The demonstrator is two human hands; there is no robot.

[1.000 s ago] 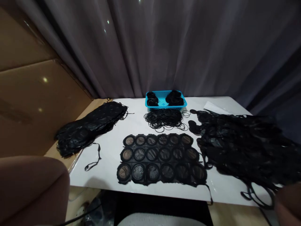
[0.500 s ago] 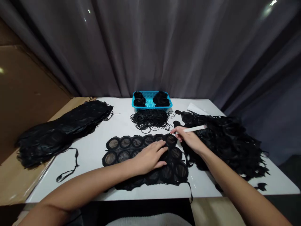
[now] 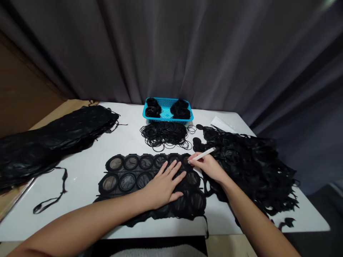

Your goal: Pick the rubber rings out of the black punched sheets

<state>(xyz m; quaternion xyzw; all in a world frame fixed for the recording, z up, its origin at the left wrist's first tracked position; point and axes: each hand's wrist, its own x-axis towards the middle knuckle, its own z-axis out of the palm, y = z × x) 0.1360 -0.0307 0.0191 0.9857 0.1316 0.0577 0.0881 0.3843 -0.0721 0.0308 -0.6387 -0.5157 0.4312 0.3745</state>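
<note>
Left hand (image 3: 164,185) rests flat, fingers spread, on a flexible black sheet of raised rings (image 3: 127,181) lying on a glossy white table (image 3: 83,185). Right hand (image 3: 210,167), apart from it, pinches a slim white pen-like stick (image 3: 205,153) at the sheet's far right corner. Beyond lie loose thin black rings (image 3: 167,134) and 1 blue plastic basket (image 3: 168,119).

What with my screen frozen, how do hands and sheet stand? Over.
Left hand flat on black sheet. Right hand gripping white pen at sheet's far right corner. Black scraps crowd sheet's right side.
</note>
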